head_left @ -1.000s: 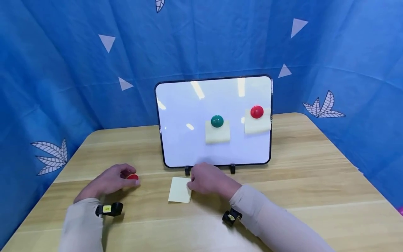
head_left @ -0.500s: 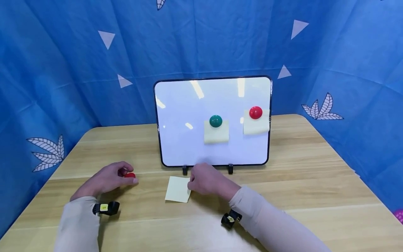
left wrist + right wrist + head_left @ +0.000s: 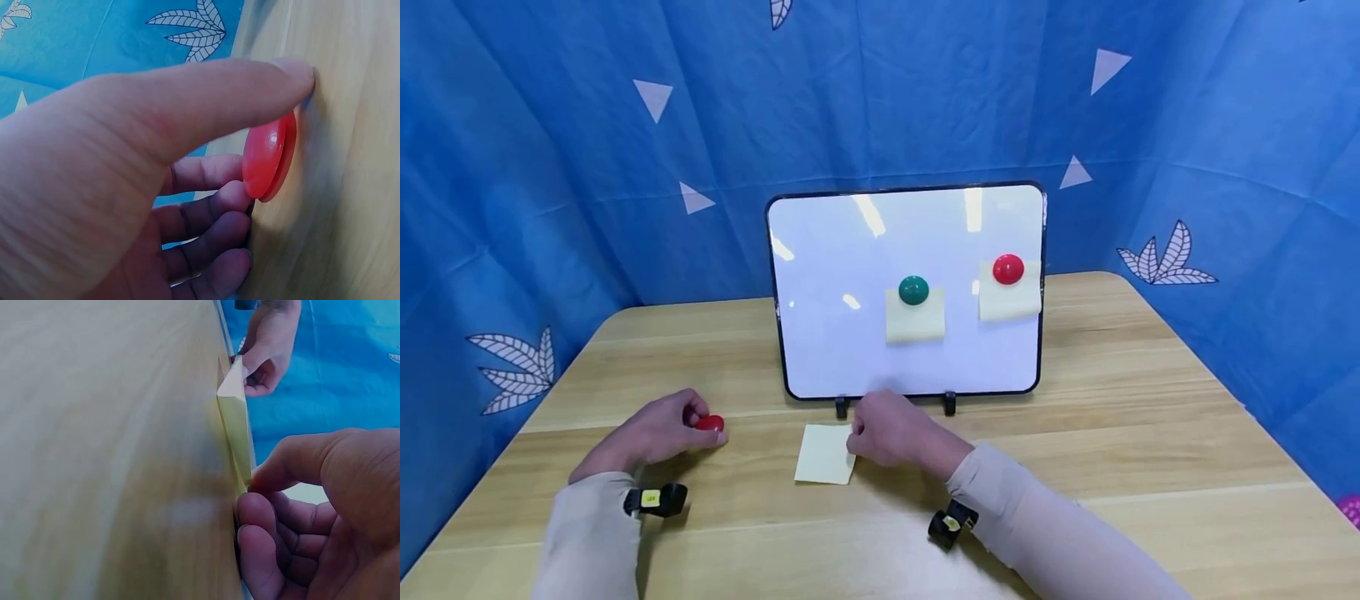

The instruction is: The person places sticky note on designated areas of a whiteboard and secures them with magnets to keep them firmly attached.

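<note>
Note (image 3: 825, 454) flat (edge pinched), lengthwise toward whiteboard (image 3: 835, 333).

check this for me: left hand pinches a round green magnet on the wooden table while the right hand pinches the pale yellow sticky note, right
Not quite: the round magnet in the left hand is red, not green, as the left wrist view shows. The green one is on the whiteboard. The right hand does pinch the pale yellow sticky note on the wooden table.

Little has been altered over the last second. The red magnet (image 3: 709, 422) is now pinched between the thumb and fingers of the left hand (image 3: 655, 433) and has been tipped up on edge, where earlier it lay flatter under the fingers. The near edge of the yellow note (image 3: 825, 454) has been lifted slightly off the desk (image 3: 1150, 433) by the right hand (image 3: 891, 431), at lower centre of the frame.
</note>
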The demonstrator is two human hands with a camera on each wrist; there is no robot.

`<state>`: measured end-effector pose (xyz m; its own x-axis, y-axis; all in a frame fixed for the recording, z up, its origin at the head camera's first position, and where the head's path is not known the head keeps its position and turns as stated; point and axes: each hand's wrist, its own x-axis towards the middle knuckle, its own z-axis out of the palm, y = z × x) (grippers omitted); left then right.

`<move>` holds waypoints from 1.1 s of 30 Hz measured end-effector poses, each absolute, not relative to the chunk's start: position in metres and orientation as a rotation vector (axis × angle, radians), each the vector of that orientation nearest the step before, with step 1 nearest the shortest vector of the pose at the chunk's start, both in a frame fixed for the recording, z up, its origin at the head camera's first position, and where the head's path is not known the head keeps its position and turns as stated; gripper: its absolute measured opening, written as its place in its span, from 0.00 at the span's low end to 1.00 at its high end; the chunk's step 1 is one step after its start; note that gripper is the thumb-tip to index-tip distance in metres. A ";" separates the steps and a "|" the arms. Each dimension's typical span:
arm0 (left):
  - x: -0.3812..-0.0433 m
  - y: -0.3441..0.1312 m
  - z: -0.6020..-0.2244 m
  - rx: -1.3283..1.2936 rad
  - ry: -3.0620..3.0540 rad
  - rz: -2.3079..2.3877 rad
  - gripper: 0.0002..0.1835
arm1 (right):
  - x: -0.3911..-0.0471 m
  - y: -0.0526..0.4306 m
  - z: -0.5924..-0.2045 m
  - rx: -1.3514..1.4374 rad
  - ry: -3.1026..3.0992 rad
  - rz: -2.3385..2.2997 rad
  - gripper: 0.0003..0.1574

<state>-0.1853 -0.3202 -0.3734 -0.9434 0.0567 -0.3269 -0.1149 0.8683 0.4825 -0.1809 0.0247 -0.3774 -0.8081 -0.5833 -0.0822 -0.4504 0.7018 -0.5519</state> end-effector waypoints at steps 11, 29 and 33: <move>-0.184 -0.322 -0.380 -0.048 2.683 0.798 0.34 | -0.182 0.026 -0.382 -0.910 2.667 -0.819 0.25; -0.183 -0.320 -0.378 -0.041 2.717 0.794 0.28 | -0.185 0.030 -0.382 -0.937 2.644 -0.963 0.09; -0.183 -0.320 -0.377 -0.060 2.714 0.784 0.28 | -0.186 0.030 -0.383 -0.914 2.611 -0.987 0.08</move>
